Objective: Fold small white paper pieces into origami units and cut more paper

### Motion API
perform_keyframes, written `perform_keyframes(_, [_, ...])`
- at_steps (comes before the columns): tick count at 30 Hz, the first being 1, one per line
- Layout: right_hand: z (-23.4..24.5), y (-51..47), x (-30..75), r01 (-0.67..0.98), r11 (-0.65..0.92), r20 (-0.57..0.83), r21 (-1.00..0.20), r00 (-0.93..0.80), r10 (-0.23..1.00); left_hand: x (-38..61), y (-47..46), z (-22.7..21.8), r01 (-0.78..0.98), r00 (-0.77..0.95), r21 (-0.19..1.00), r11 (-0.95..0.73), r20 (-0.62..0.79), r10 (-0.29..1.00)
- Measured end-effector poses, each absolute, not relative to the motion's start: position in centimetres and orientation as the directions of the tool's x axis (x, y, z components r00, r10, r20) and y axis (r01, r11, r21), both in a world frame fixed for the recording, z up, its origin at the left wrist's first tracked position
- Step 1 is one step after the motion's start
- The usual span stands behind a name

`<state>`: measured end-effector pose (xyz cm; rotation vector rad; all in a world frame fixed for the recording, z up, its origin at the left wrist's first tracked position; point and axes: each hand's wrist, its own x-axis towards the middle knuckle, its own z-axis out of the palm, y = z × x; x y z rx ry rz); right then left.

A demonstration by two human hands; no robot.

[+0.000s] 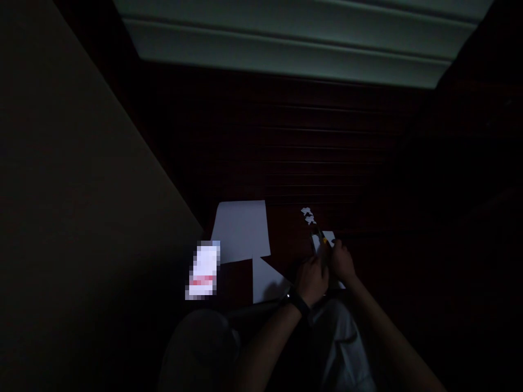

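The scene is very dark. My left hand [312, 280], with a dark band on its wrist, is closed close beside my right hand [342, 262] over a dark wooden floor. Between them I grip a small piece of white paper [329, 238] and a thin tool with a yellow spot [321, 242], perhaps scissors; which hand grips which I cannot make out. Small white paper scraps [308, 215] lie just beyond the hands. A white sheet [241, 230] lies to the left, and a cut triangular sheet [265, 282] lies nearer my knees.
A blurred-out bright rectangle [203, 270] lies left of the sheets. A plain wall [61, 207] fills the left side. Pale horizontal slats [286, 38] run across the top. My knees in light trousers [343, 337] are at the bottom.
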<state>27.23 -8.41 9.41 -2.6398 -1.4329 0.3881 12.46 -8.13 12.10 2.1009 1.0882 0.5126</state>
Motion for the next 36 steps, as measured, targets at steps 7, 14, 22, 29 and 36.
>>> perform_keyframes(7, [8.0,-9.1,32.0,0.649,-0.625,-0.164,-0.434,0.625,0.763,13.8,-9.5,10.9,0.647,0.565,0.607,-0.462,0.025,0.825])
perform_keyframes(14, [7.1,-8.9,32.4,0.628,-0.541,-0.062,-0.560,0.619,0.783,14.6,-9.7,10.5,0.582,0.658,0.566,-0.583,0.093,0.747])
perform_keyframes(22, [7.3,-8.7,31.9,0.702,-0.459,0.019,-0.545,0.557,0.830,14.8,-9.9,9.5,0.641,0.637,0.490,-0.591,0.090,0.765])
perform_keyframes(29, [9.0,-9.0,30.1,0.800,-0.519,-0.003,-0.302,0.544,0.839,14.2,-9.6,9.6,0.724,0.562,0.434,-0.536,0.080,0.823])
perform_keyframes(36, [9.6,-9.2,26.8,0.862,-0.504,-0.016,-0.063,0.504,0.864,14.5,-9.3,9.4,0.730,0.594,0.373,-0.572,0.066,0.801])
